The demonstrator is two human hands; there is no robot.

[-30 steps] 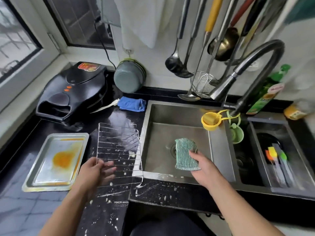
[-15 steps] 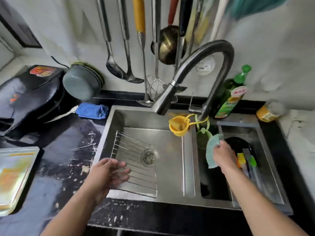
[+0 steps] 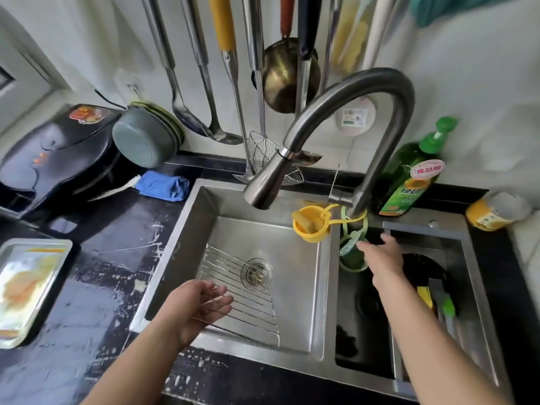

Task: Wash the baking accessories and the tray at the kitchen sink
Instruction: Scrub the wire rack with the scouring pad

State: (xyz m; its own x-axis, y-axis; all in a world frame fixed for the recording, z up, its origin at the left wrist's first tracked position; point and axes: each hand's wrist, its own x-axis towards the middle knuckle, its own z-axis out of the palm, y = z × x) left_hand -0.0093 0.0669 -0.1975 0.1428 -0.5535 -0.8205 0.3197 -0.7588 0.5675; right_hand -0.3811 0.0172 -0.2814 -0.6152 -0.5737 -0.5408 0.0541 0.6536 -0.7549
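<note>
A wire rack point(image 3: 248, 305) lies slanted in the left basin of the steel sink point(image 3: 324, 293), partly over the drain. My left hand point(image 3: 198, 305) holds its near left corner, thumb above and fingers under the wires. My right hand point(image 3: 382, 258) hovers over the right basin with fingers spread and nothing in it, next to a green hanging holder point(image 3: 352, 258); a striped cloth seems tucked into the holder. A metal tray point(image 3: 29, 287) with orange stains sits on the wet counter at far left. Yellow and green silicone brushes point(image 3: 438, 302) lie in the right basin.
The curved faucet point(image 3: 321, 135) arches over the sink, with a yellow cup point(image 3: 309, 226) hung at its base. A green soap bottle point(image 3: 409, 176) and a jar stand behind. Ladles hang on the wall. A black appliance point(image 3: 55, 153) and blue cloth point(image 3: 163, 185) sit back left.
My left hand carried the rack from the counter into the left basin. My right hand took the striped cloth to the green holder and let go of it.
</note>
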